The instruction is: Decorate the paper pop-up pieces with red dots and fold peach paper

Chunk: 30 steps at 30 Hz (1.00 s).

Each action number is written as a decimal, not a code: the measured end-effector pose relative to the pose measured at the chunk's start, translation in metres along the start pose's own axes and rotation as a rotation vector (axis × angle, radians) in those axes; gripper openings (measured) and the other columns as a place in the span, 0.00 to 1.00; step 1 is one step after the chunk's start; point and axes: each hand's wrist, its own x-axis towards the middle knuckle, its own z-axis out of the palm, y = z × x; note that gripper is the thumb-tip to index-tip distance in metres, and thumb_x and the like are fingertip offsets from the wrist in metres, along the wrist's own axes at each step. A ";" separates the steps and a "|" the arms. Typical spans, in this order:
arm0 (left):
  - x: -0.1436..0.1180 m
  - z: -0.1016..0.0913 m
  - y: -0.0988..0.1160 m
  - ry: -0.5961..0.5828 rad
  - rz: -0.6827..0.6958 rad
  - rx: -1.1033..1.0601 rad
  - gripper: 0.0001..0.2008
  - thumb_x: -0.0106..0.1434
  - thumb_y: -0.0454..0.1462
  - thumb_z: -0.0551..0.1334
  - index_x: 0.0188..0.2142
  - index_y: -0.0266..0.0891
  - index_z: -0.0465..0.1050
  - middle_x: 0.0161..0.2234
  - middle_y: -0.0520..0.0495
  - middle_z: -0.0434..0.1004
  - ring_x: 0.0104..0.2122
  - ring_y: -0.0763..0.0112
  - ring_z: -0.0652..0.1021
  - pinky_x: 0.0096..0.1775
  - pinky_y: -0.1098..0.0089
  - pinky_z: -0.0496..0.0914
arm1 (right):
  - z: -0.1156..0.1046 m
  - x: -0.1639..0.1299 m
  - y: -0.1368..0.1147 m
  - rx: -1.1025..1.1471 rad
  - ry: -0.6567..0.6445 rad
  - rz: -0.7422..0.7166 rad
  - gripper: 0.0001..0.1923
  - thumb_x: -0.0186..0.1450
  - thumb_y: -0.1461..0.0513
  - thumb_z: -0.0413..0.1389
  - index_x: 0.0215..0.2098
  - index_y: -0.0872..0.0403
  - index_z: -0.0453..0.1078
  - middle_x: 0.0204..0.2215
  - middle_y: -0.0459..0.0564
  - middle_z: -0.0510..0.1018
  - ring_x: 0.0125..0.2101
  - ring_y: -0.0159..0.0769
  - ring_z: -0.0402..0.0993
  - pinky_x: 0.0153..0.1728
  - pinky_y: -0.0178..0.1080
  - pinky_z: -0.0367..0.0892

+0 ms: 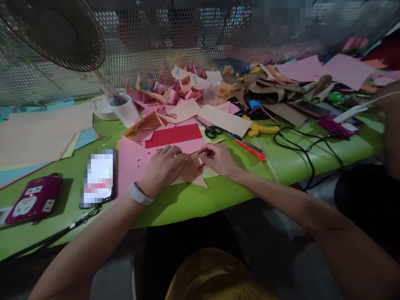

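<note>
A folded piece of peach paper (pixel 191 174) with a pointed corner lies near the table's front edge, between both hands. My left hand (pixel 164 167), wearing a light wristband, is closed with its fingers pressed on the paper's left side. At the paper's right edge, my right hand (pixel 220 160) has thumb and fingertips pinched together on it. The exact fold under the fingertips is hidden. Just behind the hands, a red paper strip (pixel 174 136) rests on a pink sheet (pixel 129 166) dotted with tiny red scraps. Black-handled scissors (pixel 213 131) and an orange utility knife (pixel 250 150) lie to the right.
A yellow glue gun (pixel 262 129), black cables (pixel 304 150) and a purple power strip (pixel 340 126) lie rightward. A phone (pixel 99 178) and another purple power strip (pixel 36 198) are at left. Paper pieces pile up behind, beside a white cup (pixel 124 110) and a fan (pixel 56 33). Another person's arm (pixel 392 129) is far right.
</note>
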 end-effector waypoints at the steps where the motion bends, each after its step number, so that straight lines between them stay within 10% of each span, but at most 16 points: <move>1: -0.001 -0.001 0.003 -0.003 0.016 0.023 0.14 0.70 0.39 0.53 0.44 0.39 0.77 0.40 0.42 0.76 0.39 0.61 0.75 0.40 0.62 0.70 | 0.000 0.000 0.000 -0.004 0.001 -0.003 0.02 0.61 0.65 0.59 0.32 0.53 0.74 0.28 0.47 0.79 0.28 0.34 0.72 0.32 0.38 0.65; 30: -0.011 -0.011 0.033 -0.160 0.090 0.109 0.12 0.71 0.40 0.54 0.49 0.43 0.72 0.39 0.45 0.75 0.37 0.62 0.74 0.33 0.66 0.69 | 0.004 0.001 0.005 -0.222 -0.008 -0.092 0.04 0.64 0.63 0.57 0.31 0.52 0.72 0.27 0.45 0.76 0.33 0.37 0.68 0.41 0.42 0.55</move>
